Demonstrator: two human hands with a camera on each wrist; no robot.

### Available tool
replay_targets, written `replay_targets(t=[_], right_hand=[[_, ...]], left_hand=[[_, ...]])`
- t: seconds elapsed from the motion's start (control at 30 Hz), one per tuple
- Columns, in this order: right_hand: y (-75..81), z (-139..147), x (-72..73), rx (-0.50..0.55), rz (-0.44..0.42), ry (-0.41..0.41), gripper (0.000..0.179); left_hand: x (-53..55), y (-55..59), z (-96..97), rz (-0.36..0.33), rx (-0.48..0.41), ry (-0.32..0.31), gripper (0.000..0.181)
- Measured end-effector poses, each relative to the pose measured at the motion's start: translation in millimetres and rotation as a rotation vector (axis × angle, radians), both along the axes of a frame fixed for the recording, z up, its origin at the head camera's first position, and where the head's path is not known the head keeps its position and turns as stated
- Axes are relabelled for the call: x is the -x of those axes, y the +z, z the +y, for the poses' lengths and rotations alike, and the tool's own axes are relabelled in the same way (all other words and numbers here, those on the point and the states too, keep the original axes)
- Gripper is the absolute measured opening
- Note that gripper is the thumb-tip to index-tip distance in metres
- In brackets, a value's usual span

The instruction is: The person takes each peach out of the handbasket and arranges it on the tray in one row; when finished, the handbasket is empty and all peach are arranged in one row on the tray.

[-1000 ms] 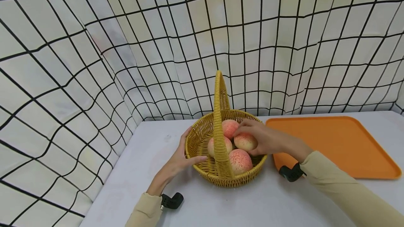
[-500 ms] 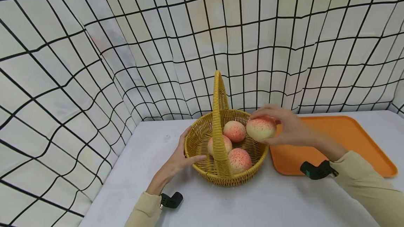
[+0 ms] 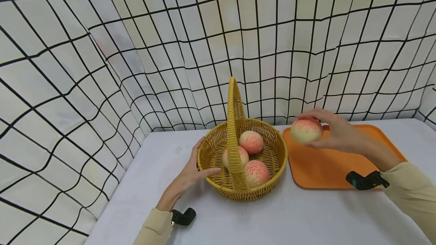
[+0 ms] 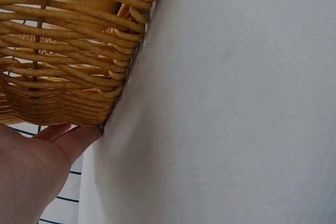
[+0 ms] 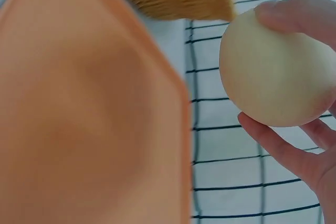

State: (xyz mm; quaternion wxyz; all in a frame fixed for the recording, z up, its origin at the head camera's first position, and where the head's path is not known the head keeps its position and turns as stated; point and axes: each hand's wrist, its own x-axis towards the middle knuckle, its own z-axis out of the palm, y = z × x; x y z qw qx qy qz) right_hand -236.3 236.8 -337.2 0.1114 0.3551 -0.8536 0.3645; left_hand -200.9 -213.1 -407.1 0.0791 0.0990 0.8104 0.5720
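- A white, black-gridded cloth hangs behind a white tabletop where a person in beige sleeves works with both hands.
- At left, the left hand clasps a yellow wicker basket, its thumb lying across the rim and fingers along the outer wall; a black wrist camera sits below.
- At center, the basket stands upright with three pink-speckled peaches inside: a rear peach, a front peach and a left peach partly hidden by the arched handle, an obstacle to any reach from above.
- At right, a fourth peach is pinched between the thumb and fingers of the right hand, aloft outside the basket.
- Beneath it lies an orange tray. The step in hand appears to be a transfer; setting down there would call for clearing the raised edge, lowering gently and parting the fingers.
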Motion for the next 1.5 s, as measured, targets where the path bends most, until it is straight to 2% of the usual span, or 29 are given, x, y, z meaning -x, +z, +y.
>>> replay_targets(t=[0.27, 0.4, 0.53, 0.73, 0.97, 1.13, 1.33, 1.5], right_hand=[[-34.1, 3, 10.9, -0.053, -0.068, -0.029, 0.062], [-43.9, -2, 14.4, -0.073, -0.089, -0.017, 0.060], [-49.4, -5, 16.1, -0.111, -0.072, -0.009, 0.064], [-54.2, -8, 16.1, -0.151, -0.039, -0.023, 0.066], [-56.6, -6, 14.4, -0.098, -0.106, -0.041, 0.054], [-59.1, -5, 15.4, -0.062, -0.126, -0.050, 0.055], [-59.7, -5, 14.9, -0.079, -0.143, -0.080, 0.056], [-57.9, -4, 15.2, -0.035, -0.150, -0.054, 0.057]], left_hand=[[-2.1, -1.8, -0.8, 0.006, 0.013, -0.011, 0.116], [-1.6, -1.6, -1.3, 0.010, 0.010, -0.007, 0.115], [-0.6, -0.7, -0.9, 0.009, 0.017, -0.009, 0.115], [0.2, -0.5, -0.3, 0.002, 0.000, -0.019, 0.116], [1.2, -0.6, -0.6, -0.003, -0.002, -0.024, 0.116], [1.4, -0.7, -0.3, -0.006, -0.006, -0.022, 0.117], [1.8, -1.0, 0.3, -0.022, -0.016, -0.014, 0.117], [1.3, -1.1, 0.0, -0.024, -0.020, -0.014, 0.116]])
